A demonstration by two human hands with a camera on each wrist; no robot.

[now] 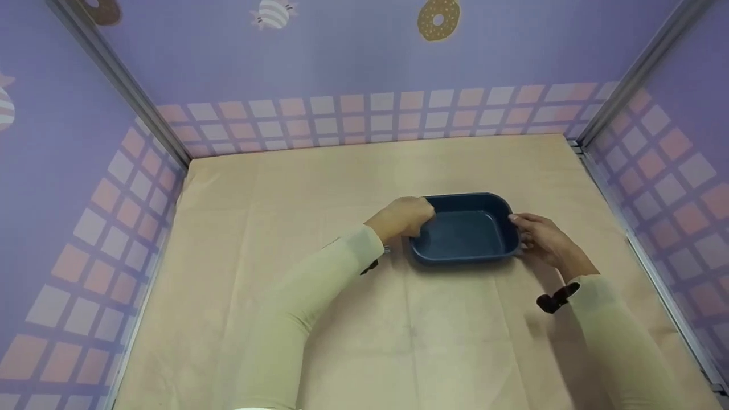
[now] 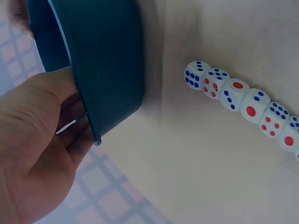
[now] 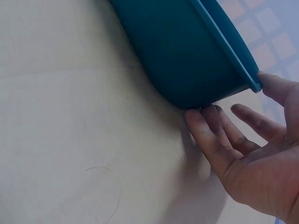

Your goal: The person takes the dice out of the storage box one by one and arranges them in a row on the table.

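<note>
A dark blue rectangular dish (image 1: 462,233) with rounded corners stands right of centre in the head view, its inside bare. My left hand (image 1: 405,217) grips the dish's left end at the rim, the thumb side reaching over into it. At the opposite end my right hand (image 1: 541,236) holds the dish, with the thumb at the rim and bent fingers (image 3: 202,133) against the lower edge. White dice (image 2: 233,94) with red and blue dots lie in a touching row beside the dish in the left wrist view. In the head view my left forearm hides most of that row.
A beige cloth (image 1: 319,182) with creases covers the table. Purple panels (image 1: 353,62) with pink and white squares stand at the back and both sides, joined by grey metal posts (image 1: 122,82). Black wrist straps (image 1: 558,297) show at the cuffs.
</note>
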